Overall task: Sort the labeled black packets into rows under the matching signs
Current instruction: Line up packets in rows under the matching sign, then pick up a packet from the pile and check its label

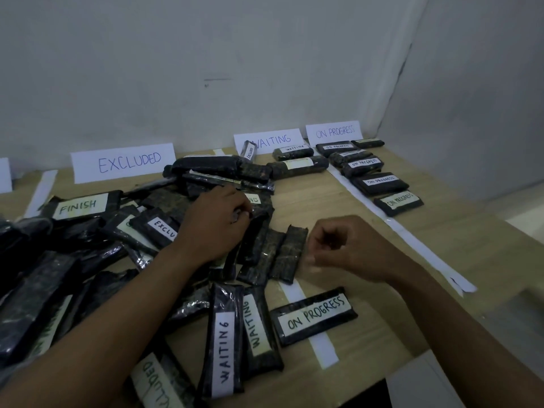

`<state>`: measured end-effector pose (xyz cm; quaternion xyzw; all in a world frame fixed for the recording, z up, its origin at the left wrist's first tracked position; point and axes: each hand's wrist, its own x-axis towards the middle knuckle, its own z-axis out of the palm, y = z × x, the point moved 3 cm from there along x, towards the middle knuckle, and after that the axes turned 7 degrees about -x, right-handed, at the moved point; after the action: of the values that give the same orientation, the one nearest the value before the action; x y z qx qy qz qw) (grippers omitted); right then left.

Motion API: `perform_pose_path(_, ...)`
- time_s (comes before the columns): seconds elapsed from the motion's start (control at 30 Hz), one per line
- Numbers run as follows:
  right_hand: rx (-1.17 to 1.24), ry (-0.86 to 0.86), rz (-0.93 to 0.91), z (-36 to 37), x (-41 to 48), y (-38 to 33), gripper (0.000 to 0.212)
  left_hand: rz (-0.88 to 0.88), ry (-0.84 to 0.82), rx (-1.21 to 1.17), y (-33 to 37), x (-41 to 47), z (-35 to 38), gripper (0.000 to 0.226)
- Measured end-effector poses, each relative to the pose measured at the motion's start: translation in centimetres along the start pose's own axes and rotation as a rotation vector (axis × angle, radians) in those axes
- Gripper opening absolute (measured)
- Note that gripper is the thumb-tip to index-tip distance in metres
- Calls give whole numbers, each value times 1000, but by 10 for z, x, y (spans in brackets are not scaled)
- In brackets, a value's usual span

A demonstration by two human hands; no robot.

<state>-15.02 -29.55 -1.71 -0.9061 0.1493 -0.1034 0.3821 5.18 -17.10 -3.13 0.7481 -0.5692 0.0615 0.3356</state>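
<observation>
Four white signs stand along the far edge of the tabletop: the EXCLUDED sign, the WAITING sign, the ON PROGRESS sign, and a fourth sign cut off at the left edge, its word unreadable. Six ON PROGRESS packets lie in a row under the ON PROGRESS sign, running toward the near right. Two packets lie under the WAITING sign; the farther reads WAITING and the nearer one's label is too blurred to read. One small EXCLUDED packet leans upright against that sign. A large heap of black packets covers the left and middle; its count cannot be made out, since many overlap, lie label-down or run out of view. Readable in it are one FINISH packet, an EXCLUDED-labelled packet partly hidden by the arm, and another cut off at the near edge. Nearer lie two WAITING packets side by side, and one loose ON PROGRESS packet lying across a white tape strip. Three such strips show. The left hand rests on the heap with fingers bent down onto a packet; whether it grips cannot be told. The right hand hovers above the tabletop, curled into a fist with nothing seen in it, its fingertips blurred.
</observation>
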Motion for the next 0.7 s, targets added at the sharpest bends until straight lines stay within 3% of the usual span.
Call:
perform_pose_path(0.07, -104, -53, -13, 6, -21, 2, 17, 17, -7, 22, 4, -1, 1, 21)
perform_pose_path(0.2, -388, -166, 7, 18, -47, 18, 50, 83, -29, 37, 15, 0, 5, 19)
perform_pose_path(0.33, -276, -109, 21, 18, -53, 20, 32, 119, -41, 63, 24, -1, 11, 17)
perform_pose_path(0.4, -111, -62, 74, 15, -53, 21, 31, 117, -45, 82, 25, -3, 14, 20)
perform_pose_path(0.57, 393, 245, 205, -16, -50, 34, 40, 107, -40, 100, 22, -7, 18, 27)
perform_pose_path(0.7, 534, 667, 204, -60, -50, 63, 28, 119, -22, 127, 23, -8, 19, 27)
